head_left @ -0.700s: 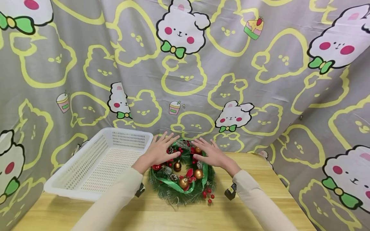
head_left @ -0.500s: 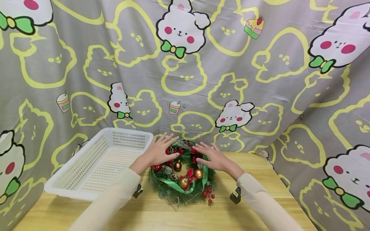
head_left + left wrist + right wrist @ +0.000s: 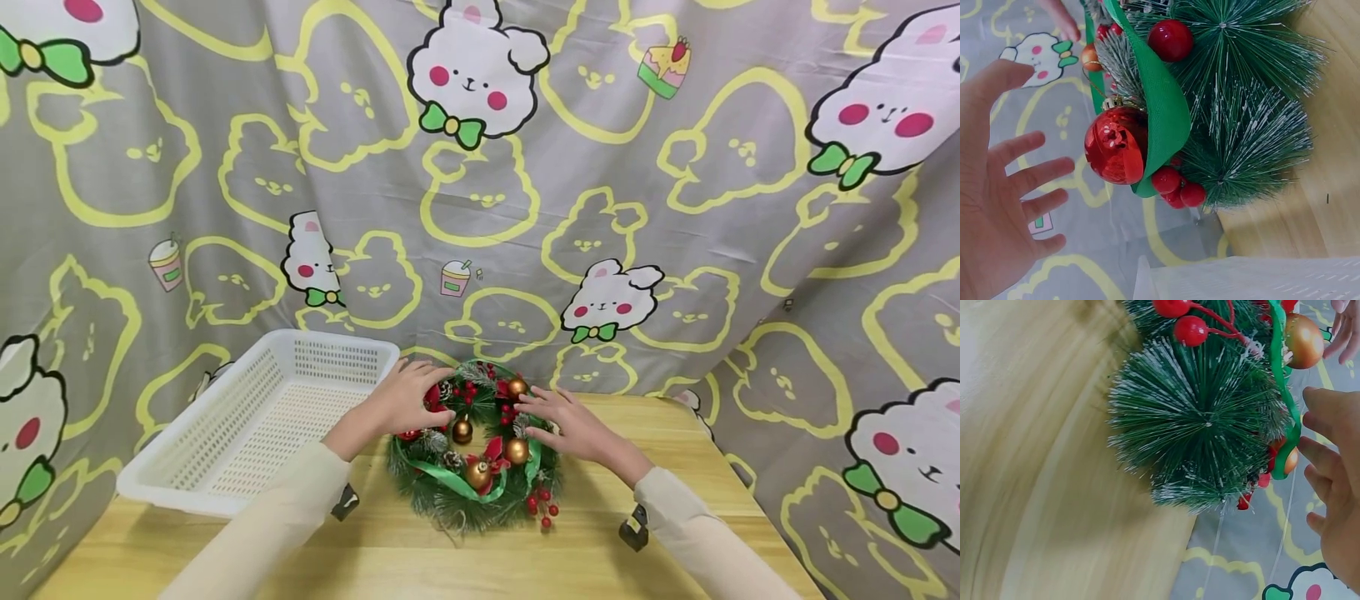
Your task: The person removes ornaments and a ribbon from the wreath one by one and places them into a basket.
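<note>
A Christmas wreath of green frosted needles lies on the wooden table. It carries gold baubles, a red bauble, red berries, pine cones and a green ribbon. My left hand hovers over the wreath's left side, fingers spread and slightly bent. In the left wrist view a gap shows between those fingers and the red bauble. Over the right side hangs my right hand, its fingers loosely bent close to the ribbon and a gold bauble. Neither hand grips anything.
A white perforated plastic basket stands at the left of the table, close to my left forearm. Behind the table hangs a grey curtain with cartoon rabbits. A small black device sits at my right wrist.
Both hands have drawn apart and lowered a little, the left one leftward and the right one rightward. Their fingers bend more than before. The wreath and basket stay in place.
</note>
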Tool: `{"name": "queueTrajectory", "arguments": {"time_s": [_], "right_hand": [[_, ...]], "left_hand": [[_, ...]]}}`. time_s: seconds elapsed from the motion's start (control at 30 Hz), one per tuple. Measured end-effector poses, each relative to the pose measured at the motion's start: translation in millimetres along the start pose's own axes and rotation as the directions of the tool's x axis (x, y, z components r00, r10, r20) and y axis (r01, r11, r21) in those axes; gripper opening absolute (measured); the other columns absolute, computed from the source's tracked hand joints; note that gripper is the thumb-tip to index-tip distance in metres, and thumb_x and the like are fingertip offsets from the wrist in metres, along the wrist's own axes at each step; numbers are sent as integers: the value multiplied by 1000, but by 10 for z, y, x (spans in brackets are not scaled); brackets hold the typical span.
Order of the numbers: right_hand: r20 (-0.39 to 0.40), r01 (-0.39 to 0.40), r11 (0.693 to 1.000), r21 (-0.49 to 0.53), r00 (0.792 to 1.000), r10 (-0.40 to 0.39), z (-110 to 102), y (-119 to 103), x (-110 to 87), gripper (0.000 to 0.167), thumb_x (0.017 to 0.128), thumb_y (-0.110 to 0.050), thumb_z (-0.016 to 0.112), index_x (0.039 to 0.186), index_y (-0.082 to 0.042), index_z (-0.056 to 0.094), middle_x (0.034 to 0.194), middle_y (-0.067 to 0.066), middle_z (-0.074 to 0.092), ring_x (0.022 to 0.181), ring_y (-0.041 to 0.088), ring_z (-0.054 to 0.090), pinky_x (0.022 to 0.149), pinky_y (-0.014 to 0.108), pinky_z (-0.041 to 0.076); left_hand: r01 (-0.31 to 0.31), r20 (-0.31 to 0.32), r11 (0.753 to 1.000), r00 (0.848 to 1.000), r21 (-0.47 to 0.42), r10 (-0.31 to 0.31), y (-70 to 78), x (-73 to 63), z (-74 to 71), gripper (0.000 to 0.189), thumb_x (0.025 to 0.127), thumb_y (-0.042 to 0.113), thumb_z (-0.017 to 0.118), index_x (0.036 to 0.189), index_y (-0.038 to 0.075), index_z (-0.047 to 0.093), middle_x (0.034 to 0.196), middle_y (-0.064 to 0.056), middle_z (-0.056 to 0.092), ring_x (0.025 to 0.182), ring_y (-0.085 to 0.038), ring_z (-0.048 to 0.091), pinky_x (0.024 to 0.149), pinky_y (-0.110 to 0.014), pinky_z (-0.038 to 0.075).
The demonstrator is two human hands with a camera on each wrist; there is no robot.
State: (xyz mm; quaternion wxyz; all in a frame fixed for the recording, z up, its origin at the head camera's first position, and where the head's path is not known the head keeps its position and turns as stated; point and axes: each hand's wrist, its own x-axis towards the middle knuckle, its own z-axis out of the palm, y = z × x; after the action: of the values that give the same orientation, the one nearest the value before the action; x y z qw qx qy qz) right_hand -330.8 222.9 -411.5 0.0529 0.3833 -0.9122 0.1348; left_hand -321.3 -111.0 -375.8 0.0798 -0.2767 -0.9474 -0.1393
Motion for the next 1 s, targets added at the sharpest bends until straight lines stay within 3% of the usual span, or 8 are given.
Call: {"name": "queueTrajectory", "arguments": {"time_s": [0.27,0.43,0.6,0.73,1.0], "right_hand": [[1,12,1000,-23,1000,-12,7,-7,-13,45,103,-32,61,143,-12,60,152,10,54,149,39,37,119,69,20],[11,1,1000,-29,1000,-1,41,16,-13,44,103,-33,60,142,-12,61,151,9,56,149,39,38,118,68,22],[13,-6,1000,-18,1000,6,81,47,-23,45,103,-35,59,142,-13,61,150,8,57,148,39,38,118,68,23],[10,-2,1000,-13,1000,2,91,54,-29,45,103,-36,59,142,-14,62,149,8,58,148,40,39,117,68,25],[-6,8,1000,-6,1000,-8,106,61,-28,44,103,-34,60,141,-13,62,146,9,60,146,42,41,116,69,27]], "left_hand": [[-24,36,999,999,-25,24,12,-70,-19,53,83,42,81,129,22,62,123,-6,67,121,-30,55,114,-61,31],[-32,90,999,995,-34,35,11,-113,-42,50,77,32,87,120,21,63,113,-3,66,112,-28,55,115,-64,30],[-32,121,999,992,-26,35,-12,-147,-43,45,73,27,90,107,19,62,102,-3,62,95,-20,47,107,-62,34],[-35,134,999,990,-22,37,-37,-181,-34,46,71,23,92,104,18,61,101,-2,60,92,-19,44,101,-58,35],[-10,120,1000,993,22,7,-56,-247,-3,47,70,24,94,101,17,60,103,0,59,98,-21,48,109,-63,32]]}}
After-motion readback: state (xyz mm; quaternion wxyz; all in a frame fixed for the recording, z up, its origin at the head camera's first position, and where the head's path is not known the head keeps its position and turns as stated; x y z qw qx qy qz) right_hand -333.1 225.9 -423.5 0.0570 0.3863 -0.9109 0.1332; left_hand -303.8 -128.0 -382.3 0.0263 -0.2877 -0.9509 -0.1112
